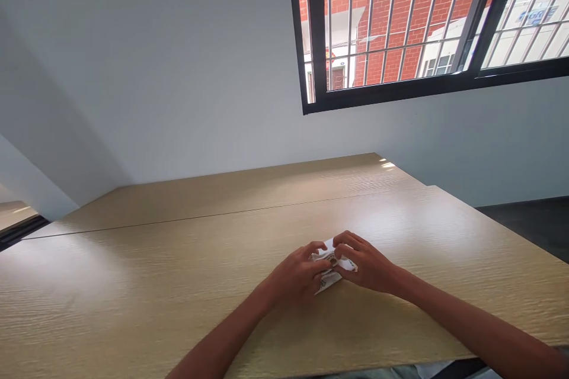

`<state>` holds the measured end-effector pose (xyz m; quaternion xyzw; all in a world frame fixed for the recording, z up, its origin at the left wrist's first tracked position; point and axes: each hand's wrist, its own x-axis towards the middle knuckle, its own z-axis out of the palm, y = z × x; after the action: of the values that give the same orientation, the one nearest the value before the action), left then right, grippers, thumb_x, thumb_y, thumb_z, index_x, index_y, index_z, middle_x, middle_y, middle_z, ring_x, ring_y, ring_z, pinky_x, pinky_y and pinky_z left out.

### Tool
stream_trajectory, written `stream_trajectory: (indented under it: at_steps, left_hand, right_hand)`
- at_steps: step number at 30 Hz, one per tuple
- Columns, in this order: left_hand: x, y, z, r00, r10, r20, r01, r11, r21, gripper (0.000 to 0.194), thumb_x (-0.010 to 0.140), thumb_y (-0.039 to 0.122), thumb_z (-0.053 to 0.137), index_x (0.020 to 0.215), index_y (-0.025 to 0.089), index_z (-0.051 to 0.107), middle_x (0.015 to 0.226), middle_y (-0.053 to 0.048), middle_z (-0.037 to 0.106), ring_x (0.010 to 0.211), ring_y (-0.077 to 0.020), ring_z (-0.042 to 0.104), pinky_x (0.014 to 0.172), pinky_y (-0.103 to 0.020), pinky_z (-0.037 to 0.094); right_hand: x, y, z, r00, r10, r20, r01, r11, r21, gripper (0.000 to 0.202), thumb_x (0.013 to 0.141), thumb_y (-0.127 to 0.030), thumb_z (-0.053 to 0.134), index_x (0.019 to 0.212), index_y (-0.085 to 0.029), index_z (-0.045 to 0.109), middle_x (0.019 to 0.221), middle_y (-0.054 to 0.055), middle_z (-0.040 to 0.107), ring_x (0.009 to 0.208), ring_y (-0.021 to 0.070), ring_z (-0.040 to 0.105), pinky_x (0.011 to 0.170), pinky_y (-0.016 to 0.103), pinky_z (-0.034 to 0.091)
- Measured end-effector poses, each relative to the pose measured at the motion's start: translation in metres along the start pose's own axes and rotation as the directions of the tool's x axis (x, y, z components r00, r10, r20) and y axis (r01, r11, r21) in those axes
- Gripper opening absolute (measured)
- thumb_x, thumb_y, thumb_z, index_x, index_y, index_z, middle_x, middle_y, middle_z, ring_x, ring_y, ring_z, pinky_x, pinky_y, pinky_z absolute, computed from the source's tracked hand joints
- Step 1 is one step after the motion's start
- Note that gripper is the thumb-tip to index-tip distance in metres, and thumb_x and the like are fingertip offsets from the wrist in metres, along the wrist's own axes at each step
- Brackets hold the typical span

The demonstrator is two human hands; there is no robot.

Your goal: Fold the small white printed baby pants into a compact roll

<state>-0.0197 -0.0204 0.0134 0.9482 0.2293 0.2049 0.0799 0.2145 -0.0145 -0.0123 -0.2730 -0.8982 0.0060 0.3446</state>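
A small white piece with dark print (329,279), perhaps paper or a packet, lies on the wooden table under both my hands. Its surface looks creased or folded in the middle, and much of it is covered by fingers. My left hand (300,272) grips it from the left, with fingers bent over its edge and one fingertip near its centre. From the right, my right hand (367,263) closes on it with curled fingers, the thumb and fingertips pinching near the middle. The fingertips of the two hands almost meet there.
The light wooden table (178,284) has a seam (191,219) running across its far part. Behind it stands a plain pale wall (178,71) with a barred, dark-framed window (391,98) at upper right. The table's right edge slants toward me.
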Motion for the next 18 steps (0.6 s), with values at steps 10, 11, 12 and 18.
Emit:
stream_trajectory:
  at_steps: [10, 11, 12, 18]
  left_hand:
    - [-0.001, -0.003, -0.010, 0.981, -0.170, 0.090, 0.183, 0.970, -0.162, 0.024, 0.084, 0.015, 0.053, 0.104, 0.020, 0.064, 0.106, -0.007, 0.057, 0.086, -0.0167, 0.058, 0.077, -0.025, 0.047]
    - [-0.001, -0.004, -0.010, 0.978, -0.191, 0.088, 0.204, 0.962, -0.180, 0.021, 0.086, 0.017, 0.051, 0.103, 0.020, 0.064, 0.103, -0.006, 0.058, 0.082, -0.0157, 0.058, 0.075, -0.024, 0.046]
    - [-0.002, -0.005, -0.010, 0.974, -0.211, 0.086, 0.225, 0.954, -0.197, 0.020, 0.088, 0.019, 0.049, 0.100, 0.020, 0.065, 0.099, -0.005, 0.058, 0.079, -0.0147, 0.057, 0.073, -0.024, 0.045]
    - [-0.001, -0.010, -0.007, 0.943, -0.327, 0.061, 0.330, 0.899, -0.288, 0.030, 0.094, 0.024, 0.040, 0.098, 0.018, 0.069, 0.091, -0.005, 0.064, 0.080, -0.0153, 0.058, 0.069, -0.022, 0.044]
  right_hand:
    - [-0.006, 0.006, 0.007, 0.952, -0.111, 0.286, 0.109, 0.994, 0.021, 0.011, 0.089, -0.016, 0.056, 0.094, -0.023, 0.063, 0.090, 0.002, 0.068, 0.078, 0.0155, 0.061, 0.069, 0.028, 0.038]
    - [-0.005, 0.006, 0.006, 0.950, -0.110, 0.292, 0.111, 0.994, 0.012, 0.011, 0.090, -0.016, 0.056, 0.096, -0.023, 0.063, 0.089, 0.002, 0.068, 0.077, 0.0155, 0.061, 0.069, 0.028, 0.037]
    - [-0.005, 0.006, 0.006, 0.950, -0.109, 0.292, 0.114, 0.994, 0.002, 0.012, 0.091, -0.017, 0.055, 0.098, -0.023, 0.063, 0.089, 0.002, 0.068, 0.077, 0.0154, 0.060, 0.070, 0.028, 0.037]
    - [-0.005, 0.006, 0.005, 0.930, -0.156, 0.333, 0.177, 0.984, -0.033, 0.015, 0.093, -0.020, 0.051, 0.090, -0.022, 0.065, 0.081, 0.003, 0.067, 0.073, 0.0147, 0.058, 0.066, 0.029, 0.033]
